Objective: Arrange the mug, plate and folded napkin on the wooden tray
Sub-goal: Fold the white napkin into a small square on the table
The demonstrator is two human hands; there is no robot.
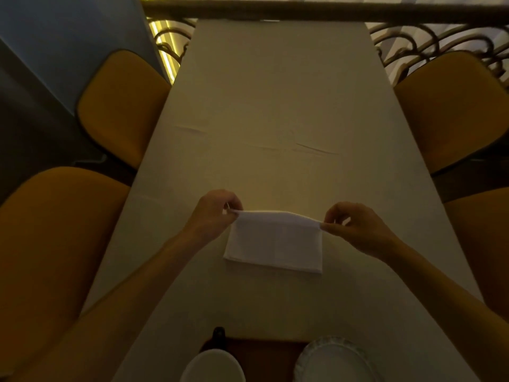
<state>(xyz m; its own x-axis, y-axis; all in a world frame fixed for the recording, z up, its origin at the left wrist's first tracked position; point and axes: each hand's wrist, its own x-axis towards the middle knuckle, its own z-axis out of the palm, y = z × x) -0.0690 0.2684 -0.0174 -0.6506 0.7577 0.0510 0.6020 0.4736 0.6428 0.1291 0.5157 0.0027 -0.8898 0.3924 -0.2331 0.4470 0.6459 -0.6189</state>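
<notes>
White cloth covers the long table [275,106], which runs away from the camera to a dark rail with scrolled metalwork [429,40] at its far end; a few shallow creases cross the cloth about halfway up. Mustard-yellow upholstered chairs flank the table, two on the left, the nearer one [52,244] very large in view and the farther one [121,106] behind it, and on the right a far chair [451,106] with another partly seen nearer at the edge. At the near edge of the table, at the bottom of the view, lies the wooden tray [264,357], reddish brown and only partly visible. On it, to the right, sits the white plate [333,359] with a ribbed rim, and to the left the white mug [213,366], seen from above as a pale round opening; a small dark object stands just beyond the mug at the tray's far left corner, and what it is cannot be told. Well beyond the tray, in the middle of the table, lies the folded napkin [275,241], a white rectangle resting on the cloth with its far edge lifted. Both bare forearms reach in from the lower corners. The left hand [214,210] pinches the napkin's far left corner between thumb and fingertips, and the right hand [355,224] pinches the far right corner likewise, so the far edge is held taut between them while the near edge stays flat on the table.
</notes>
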